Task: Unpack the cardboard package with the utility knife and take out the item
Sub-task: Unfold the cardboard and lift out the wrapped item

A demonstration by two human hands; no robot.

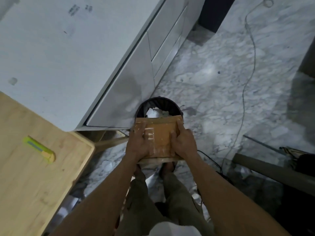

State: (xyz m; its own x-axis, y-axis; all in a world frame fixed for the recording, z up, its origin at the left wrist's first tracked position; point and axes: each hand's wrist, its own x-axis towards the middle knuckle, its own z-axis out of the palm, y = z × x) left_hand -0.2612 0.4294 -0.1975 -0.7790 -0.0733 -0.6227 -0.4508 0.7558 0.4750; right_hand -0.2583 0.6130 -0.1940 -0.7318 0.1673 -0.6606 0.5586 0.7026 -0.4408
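Both hands point(139, 144) point(183, 142) grip cardboard package point(160, 133) over bin point(159, 106); knife point(40, 149) on table point(25, 176).

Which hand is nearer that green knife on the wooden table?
Left. The left hand grips the box on the side toward the knife; the right hand is on the far side.

Pretty dim shot overall, bluish-grey cast. Brightest bit is a soft glare patch on the floor point(211, 70), plus a sheen on the cabinet point(129, 82) front. Right side and bottom right corner drop into heavy shadow, barely any detail there. Whole frame is soft w/ motion blur, esp the knife point(40, 149) on the table point(34, 184), smeared. Wide-angle lens bends straight edges near the borders, arms look stretched.
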